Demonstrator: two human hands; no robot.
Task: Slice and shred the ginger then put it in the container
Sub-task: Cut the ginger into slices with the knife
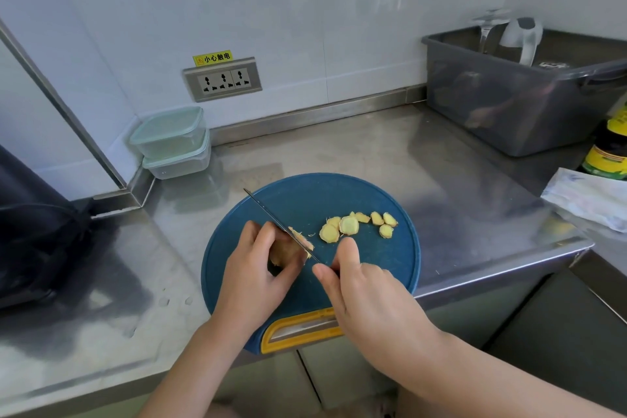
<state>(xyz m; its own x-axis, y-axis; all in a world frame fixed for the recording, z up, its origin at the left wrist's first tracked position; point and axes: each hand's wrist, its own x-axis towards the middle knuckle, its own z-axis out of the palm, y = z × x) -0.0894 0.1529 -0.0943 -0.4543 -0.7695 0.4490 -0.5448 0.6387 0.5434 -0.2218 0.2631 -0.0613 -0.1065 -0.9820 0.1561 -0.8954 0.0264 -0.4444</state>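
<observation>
Your left grip (258, 268) is curled around the ginger piece (284, 249), pinning it to the round blue cutting board (339, 193) at the front edge of the tabletop (373, 153); the board's yellow handle overhangs that edge. Your right grip (369, 299) is clamped on the knife (271, 214), blade against the ginger's right end, tip pointing back-left. Ginger slices (356, 225) lie in a loose row on the board, just right of the blade. Two stacked containers (173, 139) sit in the back-left corner, well apart from the board. A grey tub (509, 105) sits back-right, with a bottle (607, 153) and a cloth (587, 200) at the right edge.
</observation>
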